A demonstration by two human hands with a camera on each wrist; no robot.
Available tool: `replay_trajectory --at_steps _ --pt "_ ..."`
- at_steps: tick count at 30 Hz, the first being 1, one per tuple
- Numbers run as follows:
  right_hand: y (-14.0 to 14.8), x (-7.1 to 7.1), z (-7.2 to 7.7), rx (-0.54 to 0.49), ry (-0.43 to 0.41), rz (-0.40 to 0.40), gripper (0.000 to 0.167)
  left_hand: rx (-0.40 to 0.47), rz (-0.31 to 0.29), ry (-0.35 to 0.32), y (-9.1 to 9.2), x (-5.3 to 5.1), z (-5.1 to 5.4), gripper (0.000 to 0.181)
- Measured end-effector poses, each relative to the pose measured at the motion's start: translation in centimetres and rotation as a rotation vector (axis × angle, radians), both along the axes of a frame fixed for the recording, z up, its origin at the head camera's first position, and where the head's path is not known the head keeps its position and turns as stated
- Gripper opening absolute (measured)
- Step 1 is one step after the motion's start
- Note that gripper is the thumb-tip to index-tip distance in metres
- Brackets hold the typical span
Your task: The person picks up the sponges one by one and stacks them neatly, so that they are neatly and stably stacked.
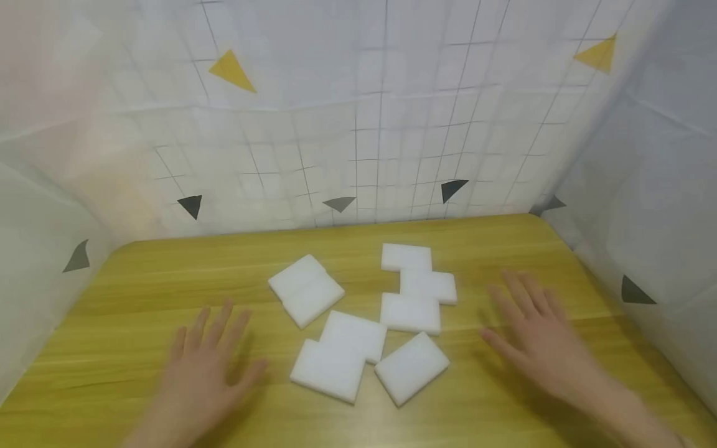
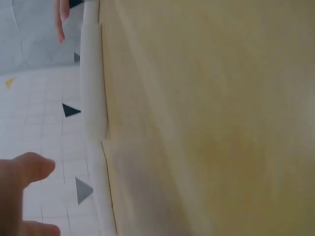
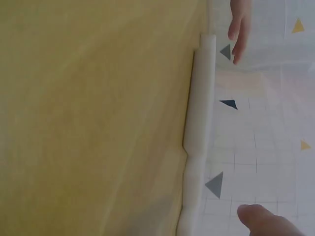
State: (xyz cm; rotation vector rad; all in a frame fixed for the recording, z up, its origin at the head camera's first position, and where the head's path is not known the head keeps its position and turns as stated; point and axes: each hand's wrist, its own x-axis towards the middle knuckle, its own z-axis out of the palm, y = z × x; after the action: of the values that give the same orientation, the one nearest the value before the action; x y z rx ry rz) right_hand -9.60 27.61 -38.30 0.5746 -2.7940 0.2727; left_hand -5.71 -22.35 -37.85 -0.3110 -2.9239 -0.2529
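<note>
Several white rectangular blocks lie flat on the wooden table in the head view: a touching pair (image 1: 306, 290) at the left, a staggered group (image 1: 411, 313) at the upper right, two overlapping or adjoining ones (image 1: 328, 371) at the front, and one tilted block (image 1: 412, 368) beside them. My left hand (image 1: 203, 379) is left of the blocks, fingers spread, holding nothing. On the right side my right hand (image 1: 546, 348) is likewise spread and touches no block. White block edges (image 2: 94, 78) show in the left wrist view and also (image 3: 201, 98) in the right wrist view.
The yellow wood-grain table (image 1: 140, 292) has rounded back corners. Behind it hangs a white sheet (image 1: 313, 143) with grid lines and yellow, grey and black triangles; similar sheeting (image 1: 661, 186) stands along the right side and the left side.
</note>
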Motion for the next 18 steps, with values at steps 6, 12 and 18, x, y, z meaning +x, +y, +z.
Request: replay_trajectory --at_steps 6,12,18 --pt "-1.7 0.5 -0.3 -0.159 0.023 0.074 0.057 0.139 -0.212 0.121 2.2 0.6 -0.4 0.056" --pt "-4.0 0.9 -1.2 -0.217 0.094 0.153 0.053 0.358 -0.737 0.077 4.5 0.7 -1.4 0.035" --pt "-5.7 0.8 -2.7 -0.333 0.189 0.284 0.043 0.583 -1.006 0.000 6.2 0.3 -2.8 0.028"
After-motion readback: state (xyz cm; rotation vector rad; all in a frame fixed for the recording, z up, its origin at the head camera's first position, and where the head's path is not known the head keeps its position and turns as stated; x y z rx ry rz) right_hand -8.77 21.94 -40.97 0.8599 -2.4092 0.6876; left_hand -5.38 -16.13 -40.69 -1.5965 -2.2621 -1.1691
